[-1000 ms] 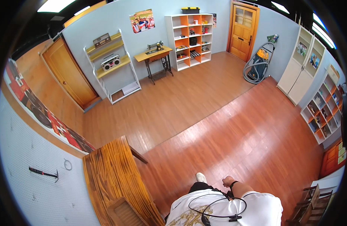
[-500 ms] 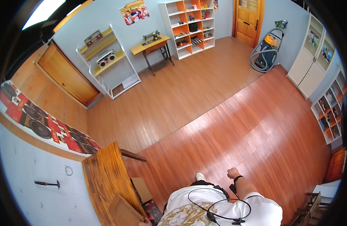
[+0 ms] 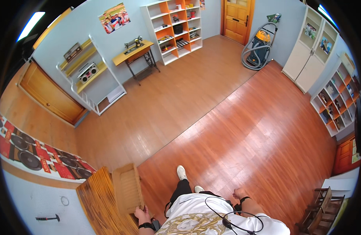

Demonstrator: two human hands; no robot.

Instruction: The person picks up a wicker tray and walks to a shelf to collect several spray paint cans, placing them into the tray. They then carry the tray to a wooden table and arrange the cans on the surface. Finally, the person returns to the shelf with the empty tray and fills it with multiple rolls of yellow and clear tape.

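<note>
My left hand (image 3: 142, 214) is closed on the near end of a tan wicker basket (image 3: 127, 190), thumb and fingers at its rim. The basket is a shallow rectangle, held by my left side over the right edge of a striped wooden table (image 3: 95, 201). Nothing shows inside it. My right hand (image 3: 239, 193) hangs free above the floor, its fingers loosely curled with nothing seen in them. A dark strap circles each wrist, and a black cable lies across my white shirt.
Reddish wood floor (image 3: 235, 137) stretches ahead. A vacuum cleaner (image 3: 260, 49), a sewing machine table (image 3: 134, 53), a metal rack (image 3: 90, 76) and orange-white shelves (image 3: 171, 29) line the far walls. Wooden chairs (image 3: 321, 207) stand at right. A hammer (image 3: 48, 217) hangs on the white pegboard.
My left hand has brought the basket forward along the table to its edge, turning it upward into fuller view. My body has moved ahead, one foot stepping out. The room has shifted left in view.
</note>
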